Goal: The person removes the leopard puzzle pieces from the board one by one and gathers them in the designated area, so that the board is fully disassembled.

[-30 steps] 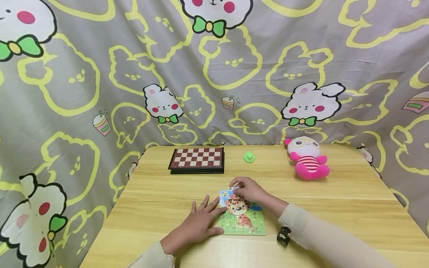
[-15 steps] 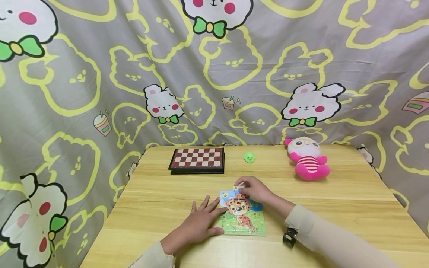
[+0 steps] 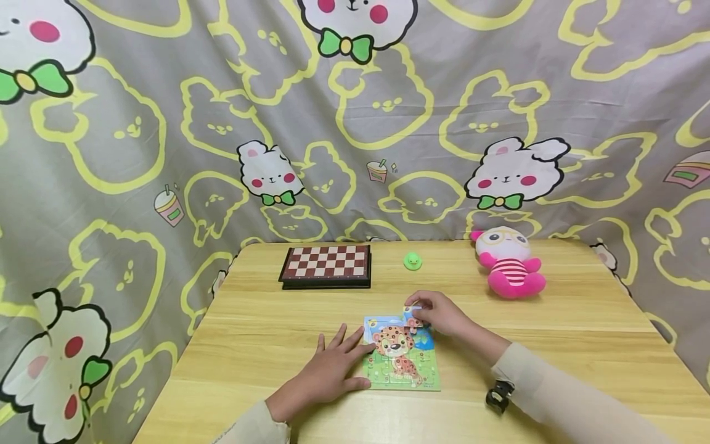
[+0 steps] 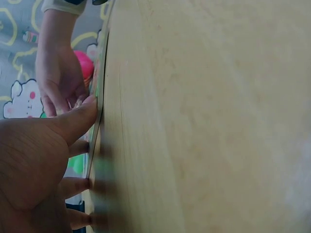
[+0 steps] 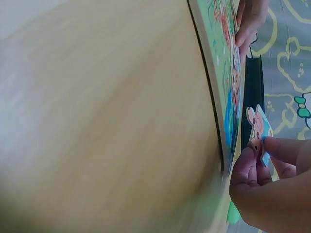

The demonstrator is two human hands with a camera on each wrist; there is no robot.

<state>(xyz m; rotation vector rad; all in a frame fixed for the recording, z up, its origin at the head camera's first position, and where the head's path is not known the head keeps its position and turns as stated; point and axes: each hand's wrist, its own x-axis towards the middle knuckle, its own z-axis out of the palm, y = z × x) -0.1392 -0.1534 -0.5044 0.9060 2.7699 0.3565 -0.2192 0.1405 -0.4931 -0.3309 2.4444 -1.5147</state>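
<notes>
The right wrist view is showing what the head view is blurring: the puzzle piece [image 5: 257, 130] is carrying a pink ear on blue, and it is sitting pinched between the thumb and fingertips [image 5: 278, 145] of the right hand [image 5: 267, 187], lifted just off the puzzle board [image 5: 224, 73]. In the head view the same piece [image 3: 413, 319] is only a small patch at the board's [image 3: 400, 357] 1 o'clock corner, under the right hand [image 3: 438, 312].

The left wrist view is showing the left hand [image 4: 34, 160] lying flat, thumb tip touching the board's thin edge [image 4: 99, 97]. From the head view the left hand [image 3: 327, 373] is resting at the board's 9 o'clock side, fingers spread, their tips pressing its left edge.

The board is lying on a pale wooden table [image 3: 582, 333]. Toward 12 o'clock are standing a folded chessboard [image 3: 326, 266], a small green toy [image 3: 412, 261] and, toward 1 o'clock, a pink plush doll [image 3: 510, 262]. A grey bunny-print curtain [image 3: 166, 123] is hanging behind the table.
</notes>
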